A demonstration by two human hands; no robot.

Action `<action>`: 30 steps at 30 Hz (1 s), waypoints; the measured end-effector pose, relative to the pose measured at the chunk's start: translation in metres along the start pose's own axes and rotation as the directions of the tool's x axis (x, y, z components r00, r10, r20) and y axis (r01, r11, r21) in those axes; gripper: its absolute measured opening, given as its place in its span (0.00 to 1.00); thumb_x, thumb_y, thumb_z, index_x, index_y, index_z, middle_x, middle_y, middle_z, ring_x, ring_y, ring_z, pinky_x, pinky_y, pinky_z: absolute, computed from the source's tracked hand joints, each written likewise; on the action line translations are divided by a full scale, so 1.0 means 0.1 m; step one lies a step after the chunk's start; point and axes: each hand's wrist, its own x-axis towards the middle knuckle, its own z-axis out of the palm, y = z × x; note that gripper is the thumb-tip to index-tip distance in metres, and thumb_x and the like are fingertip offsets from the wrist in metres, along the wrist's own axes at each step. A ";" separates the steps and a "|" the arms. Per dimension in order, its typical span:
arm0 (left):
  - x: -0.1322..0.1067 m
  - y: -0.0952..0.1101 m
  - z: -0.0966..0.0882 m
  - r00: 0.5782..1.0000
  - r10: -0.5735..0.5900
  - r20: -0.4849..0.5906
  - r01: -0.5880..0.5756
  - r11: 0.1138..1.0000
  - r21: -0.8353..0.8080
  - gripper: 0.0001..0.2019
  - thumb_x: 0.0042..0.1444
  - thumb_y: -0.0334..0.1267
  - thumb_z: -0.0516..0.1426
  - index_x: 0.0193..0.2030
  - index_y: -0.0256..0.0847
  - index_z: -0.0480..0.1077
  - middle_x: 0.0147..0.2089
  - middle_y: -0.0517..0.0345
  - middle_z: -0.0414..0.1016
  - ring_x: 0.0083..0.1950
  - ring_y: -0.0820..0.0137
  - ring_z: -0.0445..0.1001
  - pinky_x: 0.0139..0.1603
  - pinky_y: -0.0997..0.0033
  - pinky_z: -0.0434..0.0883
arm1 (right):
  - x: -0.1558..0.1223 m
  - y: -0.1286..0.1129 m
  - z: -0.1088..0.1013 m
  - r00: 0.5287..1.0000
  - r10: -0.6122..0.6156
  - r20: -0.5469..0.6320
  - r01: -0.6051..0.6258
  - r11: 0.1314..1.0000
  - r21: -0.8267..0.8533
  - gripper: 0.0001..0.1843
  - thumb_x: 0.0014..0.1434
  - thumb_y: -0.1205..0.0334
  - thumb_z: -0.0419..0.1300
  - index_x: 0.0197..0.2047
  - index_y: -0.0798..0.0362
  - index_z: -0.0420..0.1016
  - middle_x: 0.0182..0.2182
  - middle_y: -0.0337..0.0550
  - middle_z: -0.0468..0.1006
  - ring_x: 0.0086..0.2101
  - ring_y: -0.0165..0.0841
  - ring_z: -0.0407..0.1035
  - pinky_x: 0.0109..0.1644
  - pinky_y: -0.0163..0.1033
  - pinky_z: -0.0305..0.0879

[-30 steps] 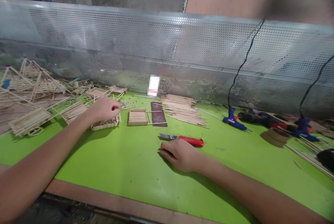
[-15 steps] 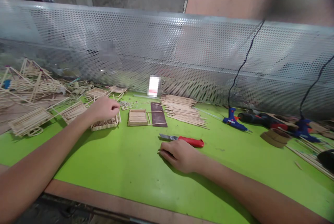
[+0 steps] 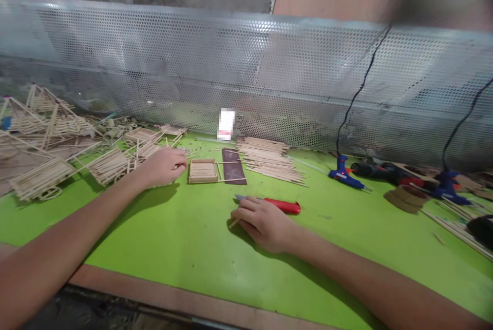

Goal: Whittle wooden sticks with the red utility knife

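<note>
My right hand (image 3: pixel 265 223) rests low over the green table, its fingers closed on a short wooden stick (image 3: pixel 233 224) whose end pokes out at the left. Just behind that hand lies a red-handled utility knife (image 3: pixel 283 205), its blade partly covered by the fingers. My left hand (image 3: pixel 165 167) has curled fingers; what they hold, if anything, is hidden. It hovers in front of a stick bundle, mostly covered by hand and wrist. To its right sits a small stick-built frame (image 3: pixel 203 171) with two long side sticks reaching over a dark brown sheet (image 3: pixel 233 167).
A wide row of thin sticks (image 3: pixel 269 160) lies at the back centre. Blue glue guns (image 3: pixel 346 173) with cords stand at the right, near a brown ring-shaped piece (image 3: pixel 406 198). Stick-built models (image 3: pixel 42 178) crowd the left. A perforated metal panel (image 3: pixel 215 63) closes off the back.
My left hand has shifted right, away from the stick bundle toward the small frame. My right hand has moved slightly left, and more of its short stick shows.
</note>
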 end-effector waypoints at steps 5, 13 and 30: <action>-0.02 0.17 0.14 0.996 0.085 0.020 -0.084 0.996 -0.034 0.17 0.65 0.37 0.48 0.37 0.41 0.79 0.40 0.51 0.79 0.41 0.62 0.76 0.50 0.54 0.73 | 0.00 0.00 0.00 0.996 -0.067 -0.053 0.067 0.998 0.013 0.12 0.71 0.69 0.54 0.51 0.53 0.78 0.46 0.50 0.79 0.47 0.40 0.72 0.52 0.46 0.69; -0.08 0.47 0.30 0.962 0.259 0.082 -0.247 0.961 -0.127 0.15 0.64 0.34 0.50 0.39 0.41 0.80 0.43 0.48 0.80 0.43 0.60 0.77 0.48 0.55 0.73 | 0.00 0.01 0.03 0.997 -0.017 -0.077 0.017 1.000 -0.001 0.18 0.68 0.70 0.56 0.60 0.54 0.73 0.54 0.53 0.79 0.53 0.42 0.71 0.59 0.51 0.69; -0.08 0.57 0.46 0.913 0.399 0.090 -0.377 0.906 -0.191 0.14 0.65 0.32 0.53 0.48 0.42 0.80 0.45 0.50 0.83 0.45 0.61 0.79 0.50 0.54 0.75 | 0.06 0.18 -0.06 0.900 0.436 0.009 -0.415 0.862 -0.290 0.12 0.74 0.63 0.50 0.49 0.56 0.74 0.46 0.52 0.80 0.43 0.42 0.72 0.49 0.47 0.64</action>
